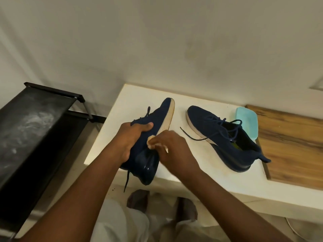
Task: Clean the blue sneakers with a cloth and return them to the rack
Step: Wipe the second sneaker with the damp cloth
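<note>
Head view, looking down: the left hand point(129, 138) grips a navy blue sneaker point(160, 112) around its laced upper, fingers curled, holding it tipped on its side above the near left corner of a white table point(132, 95), pale sole facing right and a lace dangling. The right hand point(174, 147) pinches a small pale cloth point(152, 143) against the sneaker's side near the heel. The second sneaker point(225, 137) sits upright on the table to the right, beside a light blue pad point(247, 123) and wooden board point(288, 145); a black shoe rack point(35, 119) stands left of the table.
</note>
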Demonstrator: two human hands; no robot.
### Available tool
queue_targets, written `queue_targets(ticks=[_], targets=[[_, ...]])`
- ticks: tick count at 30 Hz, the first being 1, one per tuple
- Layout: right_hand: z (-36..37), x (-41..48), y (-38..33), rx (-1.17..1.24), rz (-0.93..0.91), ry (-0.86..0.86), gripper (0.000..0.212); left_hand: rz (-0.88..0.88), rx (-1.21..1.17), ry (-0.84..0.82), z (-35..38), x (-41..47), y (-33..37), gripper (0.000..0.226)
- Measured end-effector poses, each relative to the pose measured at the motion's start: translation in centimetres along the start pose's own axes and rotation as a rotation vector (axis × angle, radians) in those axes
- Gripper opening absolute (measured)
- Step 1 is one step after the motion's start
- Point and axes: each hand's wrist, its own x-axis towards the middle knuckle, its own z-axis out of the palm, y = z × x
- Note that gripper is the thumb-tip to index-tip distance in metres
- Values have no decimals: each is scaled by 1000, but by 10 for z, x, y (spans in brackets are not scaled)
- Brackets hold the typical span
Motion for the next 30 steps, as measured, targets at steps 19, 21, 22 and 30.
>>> queue_targets(ticks=[19, 21, 22, 30], targets=[[1, 7, 20, -170, 78, 13, 15, 222, 163, 97, 18, 2, -9, 57], [9, 14, 31, -236, 81, 69, 14, 254, 172, 119, 20, 5, -10, 46], [12, 18, 36, -255, 77, 88, 13, 264, 176, 131, 20, 7, -11, 46], [6, 46, 56, -307, -16, 198, 24, 300, 238, 119, 25, 20, -11, 42]])
